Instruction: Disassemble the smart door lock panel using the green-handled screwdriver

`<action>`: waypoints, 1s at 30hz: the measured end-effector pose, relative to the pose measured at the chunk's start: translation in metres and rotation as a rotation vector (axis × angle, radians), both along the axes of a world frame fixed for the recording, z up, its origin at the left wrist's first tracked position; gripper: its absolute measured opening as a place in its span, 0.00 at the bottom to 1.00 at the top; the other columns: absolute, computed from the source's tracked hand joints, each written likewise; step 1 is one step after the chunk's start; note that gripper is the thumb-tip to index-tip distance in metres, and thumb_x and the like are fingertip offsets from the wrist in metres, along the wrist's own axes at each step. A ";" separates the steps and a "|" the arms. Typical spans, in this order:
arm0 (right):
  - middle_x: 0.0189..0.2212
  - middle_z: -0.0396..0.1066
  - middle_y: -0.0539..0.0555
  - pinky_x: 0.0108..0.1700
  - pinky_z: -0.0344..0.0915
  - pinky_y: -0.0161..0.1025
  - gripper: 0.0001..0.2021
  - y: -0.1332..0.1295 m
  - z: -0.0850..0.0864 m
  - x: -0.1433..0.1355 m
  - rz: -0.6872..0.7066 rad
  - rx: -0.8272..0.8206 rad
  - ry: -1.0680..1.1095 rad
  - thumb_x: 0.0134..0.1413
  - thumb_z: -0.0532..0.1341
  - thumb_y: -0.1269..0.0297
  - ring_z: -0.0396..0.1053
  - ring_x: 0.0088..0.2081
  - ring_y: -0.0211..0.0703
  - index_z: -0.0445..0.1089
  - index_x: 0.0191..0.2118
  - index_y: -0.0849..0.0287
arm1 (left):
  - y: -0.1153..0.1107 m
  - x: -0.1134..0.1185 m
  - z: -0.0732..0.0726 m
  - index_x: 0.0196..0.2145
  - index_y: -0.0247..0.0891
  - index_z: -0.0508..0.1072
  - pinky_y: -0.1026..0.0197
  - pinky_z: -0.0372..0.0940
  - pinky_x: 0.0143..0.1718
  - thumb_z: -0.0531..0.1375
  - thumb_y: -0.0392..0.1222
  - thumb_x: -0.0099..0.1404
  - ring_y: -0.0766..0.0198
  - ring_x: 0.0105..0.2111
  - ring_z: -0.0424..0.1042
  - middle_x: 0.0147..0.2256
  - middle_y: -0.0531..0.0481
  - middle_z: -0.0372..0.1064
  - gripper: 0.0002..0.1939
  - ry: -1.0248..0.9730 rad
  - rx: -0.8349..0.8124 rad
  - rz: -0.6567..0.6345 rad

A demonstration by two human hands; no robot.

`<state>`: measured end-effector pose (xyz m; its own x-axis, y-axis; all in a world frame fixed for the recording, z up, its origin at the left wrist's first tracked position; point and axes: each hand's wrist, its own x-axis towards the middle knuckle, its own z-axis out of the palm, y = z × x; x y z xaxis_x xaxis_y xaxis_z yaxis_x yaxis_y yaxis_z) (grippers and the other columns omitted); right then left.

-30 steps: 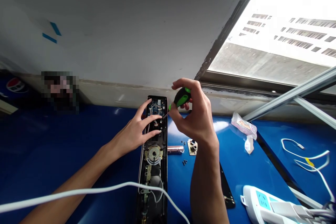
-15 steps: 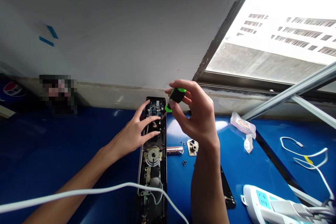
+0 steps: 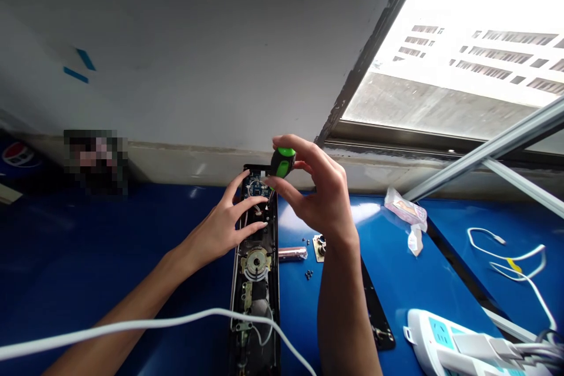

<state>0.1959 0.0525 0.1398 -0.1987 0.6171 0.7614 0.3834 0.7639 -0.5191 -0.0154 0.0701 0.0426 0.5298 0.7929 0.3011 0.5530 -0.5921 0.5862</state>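
A long black device [image 3: 257, 235] lies open on the blue table, showing a circuit board [image 3: 258, 184] at its far end and a round metal part [image 3: 257, 262] near its middle. My left hand [image 3: 224, 217] rests on the device with fingers spread over the board area, holding nothing. Above the device's right edge, my right hand [image 3: 319, 185] grips a green and black screwdriver [image 3: 282, 163] by its handle. The screwdriver's shaft points down toward the device; its tip is hard to make out.
A metal cylinder [image 3: 292, 254], small screws [image 3: 309, 275] and a square metal part [image 3: 319, 248] lie right of the device. A black panel [image 3: 382, 329], power strip [image 3: 445, 335] and plastic packet [image 3: 405, 210] are farther right. A white cable [image 3: 176, 321] crosses the foreground.
My right hand has shifted slightly left, and the screwdriver handle has turned more upright. My left hand stays spread on the device. The view has moved slightly.
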 end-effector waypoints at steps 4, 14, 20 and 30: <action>0.54 0.75 0.52 0.53 0.78 0.42 0.20 -0.002 0.000 -0.001 0.012 0.008 0.001 0.63 0.65 0.74 0.76 0.51 0.43 0.72 0.58 0.50 | 0.000 0.000 -0.001 0.60 0.51 0.73 0.41 0.58 0.72 0.63 0.52 0.72 0.41 0.73 0.52 0.77 0.53 0.28 0.21 -0.001 0.027 0.003; 0.50 0.77 0.54 0.53 0.79 0.46 0.17 -0.009 0.007 0.000 0.181 -0.082 0.032 0.61 0.68 0.72 0.77 0.51 0.46 0.73 0.54 0.54 | 0.000 -0.001 0.000 0.61 0.50 0.73 0.44 0.62 0.69 0.62 0.54 0.72 0.42 0.68 0.63 0.77 0.53 0.28 0.22 0.019 0.017 0.019; 0.52 0.77 0.55 0.57 0.77 0.48 0.15 -0.012 0.011 0.001 0.245 -0.112 0.032 0.67 0.59 0.74 0.75 0.56 0.47 0.73 0.55 0.55 | 0.002 -0.001 -0.004 0.60 0.50 0.74 0.42 0.60 0.71 0.62 0.54 0.72 0.40 0.71 0.55 0.76 0.53 0.30 0.21 0.015 0.038 0.022; 0.58 0.75 0.57 0.64 0.72 0.54 0.16 -0.013 0.011 0.006 0.319 -0.202 0.042 0.68 0.57 0.71 0.67 0.67 0.52 0.71 0.57 0.54 | 0.001 0.000 0.000 0.60 0.50 0.73 0.40 0.60 0.70 0.62 0.53 0.72 0.41 0.69 0.59 0.76 0.51 0.30 0.22 -0.003 -0.022 0.013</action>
